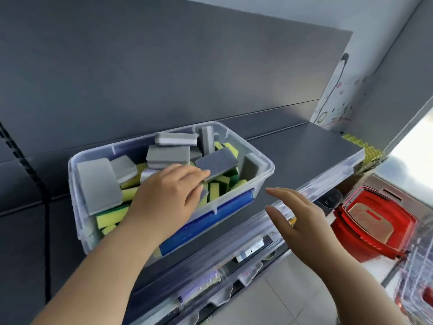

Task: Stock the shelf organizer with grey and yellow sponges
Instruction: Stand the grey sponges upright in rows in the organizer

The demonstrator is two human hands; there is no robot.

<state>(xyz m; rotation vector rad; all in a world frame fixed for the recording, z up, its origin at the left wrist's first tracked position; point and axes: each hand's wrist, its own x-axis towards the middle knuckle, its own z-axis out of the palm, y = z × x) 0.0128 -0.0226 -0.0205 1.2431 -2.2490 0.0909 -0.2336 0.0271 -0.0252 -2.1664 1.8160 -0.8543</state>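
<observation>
Clear plastic bin (269, 167) on the shelf (304, 156) holds jumbled grey sponges (167, 156) piled over yellow sponges (112, 216)

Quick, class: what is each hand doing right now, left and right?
Left hand: grip closed on a grey sponge.
Right hand: open, holding nothing.

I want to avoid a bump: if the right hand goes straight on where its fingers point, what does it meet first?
Probably the right end of the clear bin, near its front corner. The right hand is open, with its fingers aimed there. Depth is unclear.
</observation>
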